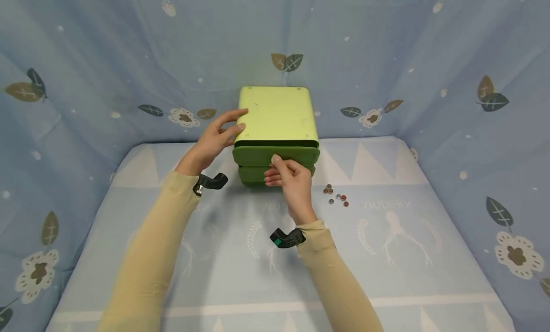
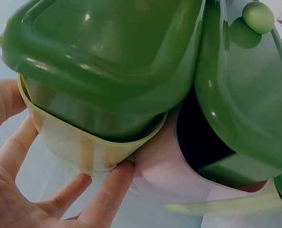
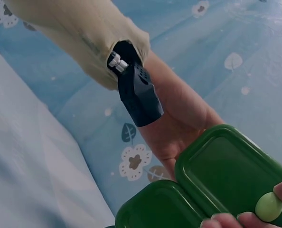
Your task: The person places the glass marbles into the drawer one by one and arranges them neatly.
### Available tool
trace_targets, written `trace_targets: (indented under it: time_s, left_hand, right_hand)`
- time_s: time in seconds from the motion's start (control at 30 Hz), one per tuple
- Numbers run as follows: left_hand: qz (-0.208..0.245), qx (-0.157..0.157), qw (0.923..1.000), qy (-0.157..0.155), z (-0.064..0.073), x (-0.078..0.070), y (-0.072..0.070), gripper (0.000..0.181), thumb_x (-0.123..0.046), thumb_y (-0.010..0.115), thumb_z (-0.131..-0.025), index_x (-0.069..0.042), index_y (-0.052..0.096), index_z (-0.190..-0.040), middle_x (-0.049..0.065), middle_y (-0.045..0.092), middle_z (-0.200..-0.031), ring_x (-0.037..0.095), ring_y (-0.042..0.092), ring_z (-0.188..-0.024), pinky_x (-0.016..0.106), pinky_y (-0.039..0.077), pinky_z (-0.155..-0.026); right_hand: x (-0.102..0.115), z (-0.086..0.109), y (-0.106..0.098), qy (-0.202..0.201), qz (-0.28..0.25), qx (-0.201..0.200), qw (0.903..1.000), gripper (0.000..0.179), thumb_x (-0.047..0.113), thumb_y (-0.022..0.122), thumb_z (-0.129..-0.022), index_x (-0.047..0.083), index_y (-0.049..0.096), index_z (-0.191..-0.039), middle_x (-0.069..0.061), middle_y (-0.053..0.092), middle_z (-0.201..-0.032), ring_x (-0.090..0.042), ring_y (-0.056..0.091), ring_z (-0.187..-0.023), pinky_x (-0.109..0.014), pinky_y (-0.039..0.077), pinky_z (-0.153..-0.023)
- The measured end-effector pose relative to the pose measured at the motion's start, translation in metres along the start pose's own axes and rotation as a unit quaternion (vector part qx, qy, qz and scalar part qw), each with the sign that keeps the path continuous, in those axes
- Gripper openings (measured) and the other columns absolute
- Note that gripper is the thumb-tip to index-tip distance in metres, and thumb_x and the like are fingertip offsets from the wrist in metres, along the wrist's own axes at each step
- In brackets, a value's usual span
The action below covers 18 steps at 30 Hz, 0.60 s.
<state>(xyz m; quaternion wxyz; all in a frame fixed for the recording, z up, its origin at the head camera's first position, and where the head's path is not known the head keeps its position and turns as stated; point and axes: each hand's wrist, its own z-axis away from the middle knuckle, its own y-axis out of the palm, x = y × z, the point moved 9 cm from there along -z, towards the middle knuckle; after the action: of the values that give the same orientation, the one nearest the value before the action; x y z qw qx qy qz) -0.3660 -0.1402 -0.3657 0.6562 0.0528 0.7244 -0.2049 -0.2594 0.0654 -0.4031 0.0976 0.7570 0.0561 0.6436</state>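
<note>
A small drawer cabinet [image 1: 277,113] with a yellow-green top and dark green drawer fronts stands at the back of the table. Its upper drawer [image 1: 253,156] sits slightly out of the yellow shell. My right hand [image 1: 296,186] pinches the light green round knob [image 3: 269,207] on that drawer between thumb and fingers. My left hand [image 1: 216,133] rests on the cabinet's left side with fingers spread, fingertips touching the yellow and pink shells in the left wrist view. Another drawer [image 2: 250,95] with its own round knob [image 2: 258,18] is also partly out.
Several small glass beads [image 1: 330,191] lie on the table to the right of the cabinet. A patterned light blue cloth [image 1: 386,255] covers the table, and blue curtains [image 1: 193,50] close off the back and sides. Each wrist wears a black band [image 1: 288,237].
</note>
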Motion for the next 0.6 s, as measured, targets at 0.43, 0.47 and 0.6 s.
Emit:
trace_targets:
  time_s: [0.43, 0.47, 0.6]
  left_hand:
    - [0.003, 0.000, 1.0000, 0.000, 0.0000, -0.0037, -0.0013, 0.054, -0.042, 0.063, -0.113, -0.033, 0.051, -0.165, 0.008, 0.033, -0.168, 0.035, 0.041, -0.151, 0.064, 0.035, -0.123]
    - [0.003, 0.000, 1.0000, 0.000, 0.0001, -0.0037, -0.0011, 0.054, -0.042, 0.063, -0.114, -0.032, 0.051, -0.165, 0.008, 0.033, -0.167, 0.035, 0.041, -0.151, 0.064, 0.035, -0.123]
    - [0.000, 0.001, 1.0000, -0.001, 0.0006, -0.0033, 0.0005, 0.053, -0.041, 0.062, -0.114, -0.032, 0.050, -0.166, 0.008, 0.034, -0.167, 0.035, 0.041, -0.151, 0.064, 0.036, -0.122]
  right_hand:
    - [0.0002, 0.0026, -0.0001, 0.003, 0.011, -0.006, 0.9999, 0.044, 0.036, 0.072, -0.110, -0.008, 0.077, -0.112, -0.025, 0.078, -0.108, -0.044, 0.075, -0.108, -0.062, 0.057, -0.101]
    - [-0.0002, 0.0027, -0.0003, 0.002, 0.009, -0.007, 0.9999, 0.044, 0.036, 0.072, -0.110, -0.008, 0.077, -0.112, -0.025, 0.078, -0.109, -0.043, 0.075, -0.109, -0.062, 0.057, -0.101]
    - [-0.0019, 0.0039, -0.0014, 0.000, 0.006, -0.013, 0.9999, 0.043, 0.036, 0.072, -0.110, -0.007, 0.077, -0.109, -0.025, 0.077, -0.110, -0.042, 0.075, -0.110, -0.058, 0.058, -0.102]
